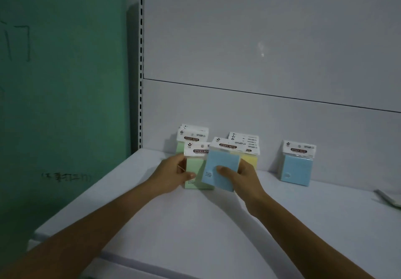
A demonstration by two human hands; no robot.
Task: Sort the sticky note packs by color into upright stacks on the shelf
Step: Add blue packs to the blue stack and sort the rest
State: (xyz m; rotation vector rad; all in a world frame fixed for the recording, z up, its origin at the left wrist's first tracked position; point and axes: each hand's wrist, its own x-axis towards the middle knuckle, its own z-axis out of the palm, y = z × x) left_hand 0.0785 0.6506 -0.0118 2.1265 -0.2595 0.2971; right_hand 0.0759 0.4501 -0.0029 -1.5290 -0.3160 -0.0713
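My left hand [173,175] grips a green sticky note pack [196,166] by its left edge, held upright just above the white shelf [195,224]. My right hand [240,175] holds a blue sticky note pack [221,168], tilted, overlapping the green one's right side. Behind them, a stack of green packs [192,136] leans upright against the back panel, with a stack of yellow packs [247,148] to its right. Further right, a blue pack [297,166] stands upright alone against the panel.
The shelf's white back panel [260,51] rises behind the stacks. A slotted upright post [141,61] marks the shelf's left end, with a green wall [65,83] beyond. A flat pale object [388,197] lies at the shelf's right edge.
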